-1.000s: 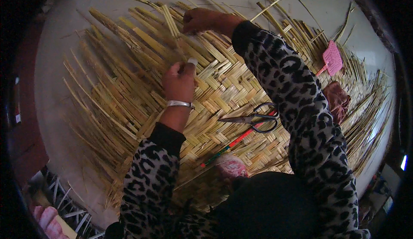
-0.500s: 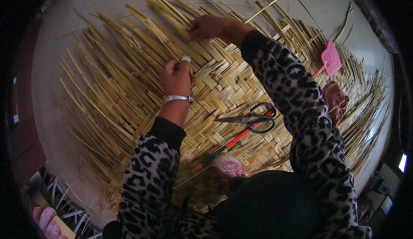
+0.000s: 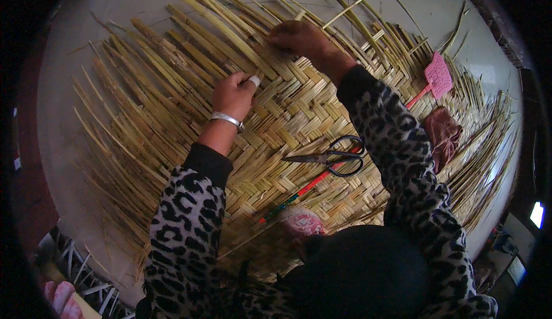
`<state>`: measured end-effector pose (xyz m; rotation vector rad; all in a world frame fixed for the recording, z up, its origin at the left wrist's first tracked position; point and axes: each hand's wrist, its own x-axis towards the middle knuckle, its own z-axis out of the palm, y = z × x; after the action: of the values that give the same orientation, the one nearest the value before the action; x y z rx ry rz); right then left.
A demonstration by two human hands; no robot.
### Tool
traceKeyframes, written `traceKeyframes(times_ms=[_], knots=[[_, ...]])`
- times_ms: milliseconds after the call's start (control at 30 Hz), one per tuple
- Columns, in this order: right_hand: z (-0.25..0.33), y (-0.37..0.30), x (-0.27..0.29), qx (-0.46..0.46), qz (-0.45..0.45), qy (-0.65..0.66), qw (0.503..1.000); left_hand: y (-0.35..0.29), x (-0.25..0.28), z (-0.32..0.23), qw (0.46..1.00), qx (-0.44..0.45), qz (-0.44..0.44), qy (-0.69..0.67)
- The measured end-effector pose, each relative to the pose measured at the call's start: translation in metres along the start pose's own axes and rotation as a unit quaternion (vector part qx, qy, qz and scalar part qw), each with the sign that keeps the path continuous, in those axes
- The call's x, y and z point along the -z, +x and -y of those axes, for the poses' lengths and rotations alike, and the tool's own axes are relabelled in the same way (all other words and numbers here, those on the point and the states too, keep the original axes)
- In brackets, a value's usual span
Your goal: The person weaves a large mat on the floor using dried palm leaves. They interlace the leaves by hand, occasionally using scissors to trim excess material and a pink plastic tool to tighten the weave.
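A herringbone mat [image 3: 322,112] of flat, straw-coloured strips lies spread before me, with long loose strips [image 3: 167,83] fanning from its far and left edges. My left hand [image 3: 234,95] is closed at the weave's edge, its thumb wrapped in white and pressed against the strips; what its curled fingers hold is hidden. Farther off and to the right, my right hand [image 3: 302,38] bends over the edge, fingers pinched on a plant strip; its fingertips are partly hidden. Black-handled scissors [image 3: 330,157] rest on the mat, across a red and green stick [image 3: 299,195].
At the right, a pink fly swatter [image 3: 438,76] and a crumpled brown cloth [image 3: 443,135] lie on the mat. A red and white bundle [image 3: 303,221] sits near me beside a dark rounded shape [image 3: 362,267]. The pale floor [image 3: 69,118] surrounds the mat.
My right hand has shifted slightly right and its fingers have drawn together. The left hand stays at about the same spot, turned a little, with its forearm farther left.
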<state>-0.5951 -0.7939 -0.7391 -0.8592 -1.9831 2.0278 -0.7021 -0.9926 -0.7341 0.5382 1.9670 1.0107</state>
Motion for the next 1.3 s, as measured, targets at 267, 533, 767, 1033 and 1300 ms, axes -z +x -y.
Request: traceKeyframes(times_ms=[267, 533, 767, 1033, 1300], knots=[[-0.023, -0.047, -0.002, 0.12, -0.166, -0.339, 0.918, -0.034, -0.011, 0.015, 0.984, -0.064, -0.123, -0.11], [-0.025, -0.048, -0.002, 0.175, -0.164, -0.374, 0.896, -0.058, 0.0, 0.017, 0.855, -0.269, -0.08, 0.435], [-0.014, -0.05, 0.03, 0.027, -0.128, -0.006, 0.991, -0.02, -0.014, -0.017, 0.897, -0.302, -0.057, 0.317], [0.024, -0.071, 0.062, 0.045, 0.022, 0.101, 0.994, 0.028, -0.064, -0.071, 0.949, -0.213, 0.03, 0.231], [0.061, 0.032, 0.076, 0.089, -0.039, -0.304, 0.948, 0.03, -0.066, -0.078, 0.97, -0.158, -0.053, 0.177]])
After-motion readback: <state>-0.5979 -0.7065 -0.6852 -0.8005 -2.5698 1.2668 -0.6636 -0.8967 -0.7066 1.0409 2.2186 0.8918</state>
